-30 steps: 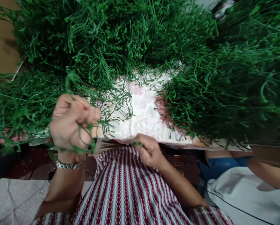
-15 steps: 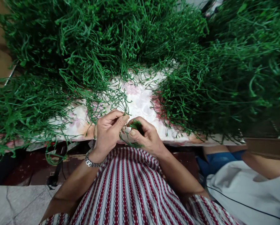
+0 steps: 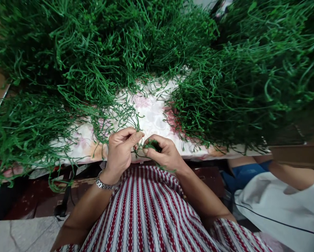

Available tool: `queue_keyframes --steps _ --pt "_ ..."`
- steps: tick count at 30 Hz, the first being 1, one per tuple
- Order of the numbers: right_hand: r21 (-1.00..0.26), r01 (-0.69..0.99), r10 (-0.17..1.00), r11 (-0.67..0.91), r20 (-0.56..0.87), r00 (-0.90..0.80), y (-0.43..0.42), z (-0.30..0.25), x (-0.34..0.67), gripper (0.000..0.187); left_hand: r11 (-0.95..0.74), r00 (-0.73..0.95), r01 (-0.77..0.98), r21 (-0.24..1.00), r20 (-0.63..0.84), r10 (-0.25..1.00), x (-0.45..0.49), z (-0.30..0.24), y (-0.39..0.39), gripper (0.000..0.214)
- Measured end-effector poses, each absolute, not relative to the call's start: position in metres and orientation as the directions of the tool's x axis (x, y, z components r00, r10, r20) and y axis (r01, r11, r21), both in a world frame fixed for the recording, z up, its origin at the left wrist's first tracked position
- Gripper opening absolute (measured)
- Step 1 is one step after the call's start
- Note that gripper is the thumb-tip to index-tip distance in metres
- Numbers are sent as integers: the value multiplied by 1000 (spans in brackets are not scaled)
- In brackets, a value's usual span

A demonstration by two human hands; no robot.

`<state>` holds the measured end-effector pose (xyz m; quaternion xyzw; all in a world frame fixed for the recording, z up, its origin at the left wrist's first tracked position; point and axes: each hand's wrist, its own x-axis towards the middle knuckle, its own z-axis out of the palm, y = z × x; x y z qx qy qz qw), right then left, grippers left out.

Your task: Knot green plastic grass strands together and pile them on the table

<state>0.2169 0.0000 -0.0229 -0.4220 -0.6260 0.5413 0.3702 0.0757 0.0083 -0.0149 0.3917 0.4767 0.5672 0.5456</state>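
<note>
My left hand (image 3: 120,150), with a metal-banded watch (image 3: 106,182) at the wrist, pinches a thin green stem (image 3: 137,122) between thumb and forefinger. Close beside it, my right hand (image 3: 166,154) curls around green stems, and one strand trails below the palm. Both hands meet just over the near edge of a floral tablecloth (image 3: 154,117). Loose stems lie on the cloth ahead of my left hand. How the pinched ends join, if at all, is too small to make out.
Tangled green stems pile up in a large heap (image 3: 94,45) at the back, a heap (image 3: 241,94) on the right and a lower one (image 3: 22,126) on the left. At right sits another person in a white garment (image 3: 283,206), near a brown box edge (image 3: 296,159).
The view has shifted slightly, moving the heaps left in the picture. Stems in my right hand now bunch less, with a strand hanging lower under the palm. Both hands stay close together.
</note>
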Motion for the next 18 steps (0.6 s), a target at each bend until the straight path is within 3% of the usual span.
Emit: queue_keyframes --steps 2,6,12,18 --pt "-981 139 940 135 82 -332 -2 -25 217 11 93 -89 -285 954 -123 988 75 -15 9 20" --pt "-927 189 900 323 239 -363 -5 -29 216 44 110 -125 -285 952 -151 981 77 -14 9 18" --pt "-859 282 893 427 352 -281 -7 -38 213 26 89 -143 -260 961 -130 981 83 -16 8 15" --pt "-851 296 892 435 361 -272 -9 -48 208 50 102 -181 -250 963 -149 972 90 -18 5 16"
